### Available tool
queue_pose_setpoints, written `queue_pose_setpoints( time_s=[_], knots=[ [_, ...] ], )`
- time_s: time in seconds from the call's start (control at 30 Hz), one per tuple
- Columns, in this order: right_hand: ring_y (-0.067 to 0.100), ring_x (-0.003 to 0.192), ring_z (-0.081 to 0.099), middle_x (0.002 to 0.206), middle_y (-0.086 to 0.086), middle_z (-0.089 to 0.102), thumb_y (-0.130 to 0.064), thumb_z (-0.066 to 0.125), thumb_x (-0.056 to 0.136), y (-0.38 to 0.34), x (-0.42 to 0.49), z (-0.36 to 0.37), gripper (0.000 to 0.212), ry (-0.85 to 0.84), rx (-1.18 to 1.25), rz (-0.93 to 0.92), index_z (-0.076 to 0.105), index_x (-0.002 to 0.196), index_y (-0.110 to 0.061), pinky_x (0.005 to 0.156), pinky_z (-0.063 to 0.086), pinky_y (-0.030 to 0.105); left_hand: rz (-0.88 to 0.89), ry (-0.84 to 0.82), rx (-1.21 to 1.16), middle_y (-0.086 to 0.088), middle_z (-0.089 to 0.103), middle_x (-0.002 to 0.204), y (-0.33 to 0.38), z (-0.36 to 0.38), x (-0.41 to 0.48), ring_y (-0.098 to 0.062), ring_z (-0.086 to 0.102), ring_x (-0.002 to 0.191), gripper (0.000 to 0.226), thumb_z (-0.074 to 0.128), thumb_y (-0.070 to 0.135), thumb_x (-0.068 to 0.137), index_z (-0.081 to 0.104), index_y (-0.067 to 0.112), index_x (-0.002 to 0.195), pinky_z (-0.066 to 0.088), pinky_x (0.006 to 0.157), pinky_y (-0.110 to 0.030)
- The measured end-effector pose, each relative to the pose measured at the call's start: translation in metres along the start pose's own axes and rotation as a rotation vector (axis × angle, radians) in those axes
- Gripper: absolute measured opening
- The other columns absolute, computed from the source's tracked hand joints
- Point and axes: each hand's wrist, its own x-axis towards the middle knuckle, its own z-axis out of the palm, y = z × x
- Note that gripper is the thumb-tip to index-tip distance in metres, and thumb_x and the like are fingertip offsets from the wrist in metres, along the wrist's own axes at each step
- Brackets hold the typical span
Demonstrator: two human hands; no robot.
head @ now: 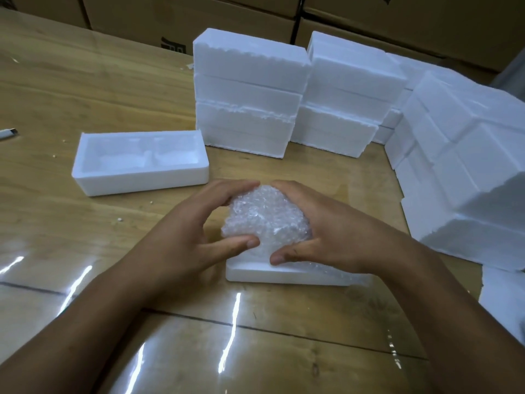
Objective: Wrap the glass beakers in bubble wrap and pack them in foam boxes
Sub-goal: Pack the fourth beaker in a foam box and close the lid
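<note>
The left hand and the right hand both grip a bubble-wrap bundle. Their fingers curl over its far top and their thumbs press its near lower edge, so it is clasped from both sides. That two-sided hold looks meant to keep the loose wrap from springing open while the bundle is seated; a beaker is presumably inside, but no glass shows through.

The bundle is a rounded, lumpy mass of clear bubbled film, whitish where the layers pile up and glinting on top. No tape or loose end can be made out.

Directly beneath it, and touching its underside as far as can be told, lies a low foam piece. Whether that is a box half or a lid is not clear. A bit of wrap trails along its top to the right of the bundle.

Beyond the bundle and to its left an open foam box stands cavity-up, near at hand, probably the next one to fill. Straight behind the bundle rise two stacks of closed foam boxes, and a further foam stack crowds in on its right.

Everything rests on a glossy wooden table with white crumbs scattered left of the bundle. Far left of it, at the edge of view, lies a small pale tool. Brown cartons line the back.
</note>
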Motion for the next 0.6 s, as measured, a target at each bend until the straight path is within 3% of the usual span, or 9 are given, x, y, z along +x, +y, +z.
queue_pose_setpoints(
  time_s=[0.17, 0.33, 0.43, 0.5, 0.6],
  knots=[
    [-0.010, 0.118, 0.043, 0.132, -0.030, 0.039, -0.048, 0.080, 0.073, 0.005, -0.004, -0.005, 0.087, -0.035, -0.025, -0.017, 0.027, 0.142, -0.049, 0.092, 0.042, 0.016, 0.018, 0.005, 0.012, 0.026, 0.055, 0.127, 0.001, 0.004, 0.000, 0.005, 0.052, 0.120, 0.064, 0.076, 0.044, 0.076, 0.052, 0.033, 0.134, 0.033, 0.098, -0.004],
    [-0.007, 0.119, 0.040, 0.131, -0.030, 0.031, -0.052, 0.073, 0.077, 0.011, -0.008, 0.000, 0.094, -0.050, -0.058, -0.008, 0.014, 0.150, -0.045, 0.094, 0.041, 0.020, -0.022, -0.025, 0.064, 0.027, 0.055, 0.122, 0.001, 0.006, -0.002, 0.010, 0.051, 0.116, 0.063, 0.077, 0.039, 0.073, 0.049, 0.040, 0.129, 0.033, 0.096, -0.003],
    [-0.008, 0.111, 0.045, 0.121, -0.034, 0.036, -0.049, 0.072, 0.077, 0.012, -0.012, 0.001, 0.077, 0.005, -0.036, -0.022, 0.024, 0.137, -0.047, 0.081, 0.043, 0.018, -0.066, -0.030, 0.127, 0.036, 0.051, 0.123, 0.002, 0.007, -0.004, 0.005, 0.048, 0.122, 0.060, 0.072, 0.056, 0.069, 0.049, 0.053, 0.124, 0.035, 0.103, -0.014],
    [-0.006, 0.106, 0.049, 0.116, -0.031, 0.043, -0.048, 0.074, 0.077, 0.012, -0.013, 0.002, 0.067, 0.053, -0.055, -0.039, 0.032, 0.129, -0.047, 0.075, 0.041, 0.016, -0.139, -0.022, 0.144, 0.045, 0.038, 0.121, 0.002, 0.007, -0.004, 0.001, 0.038, 0.128, 0.062, 0.067, 0.064, 0.062, 0.048, 0.063, 0.120, 0.031, 0.104, -0.015],
    [-0.003, 0.107, 0.050, 0.115, -0.028, 0.048, -0.049, 0.074, 0.078, 0.013, -0.014, 0.005, 0.062, 0.087, -0.083, -0.056, 0.039, 0.130, -0.044, 0.080, 0.043, 0.020, -0.220, -0.037, 0.103, 0.045, 0.033, 0.113, 0.001, 0.007, -0.005, 0.001, 0.034, 0.130, 0.062, 0.075, 0.061, 0.061, 0.045, 0.072, 0.114, 0.031, 0.100, -0.013]
  ],
)
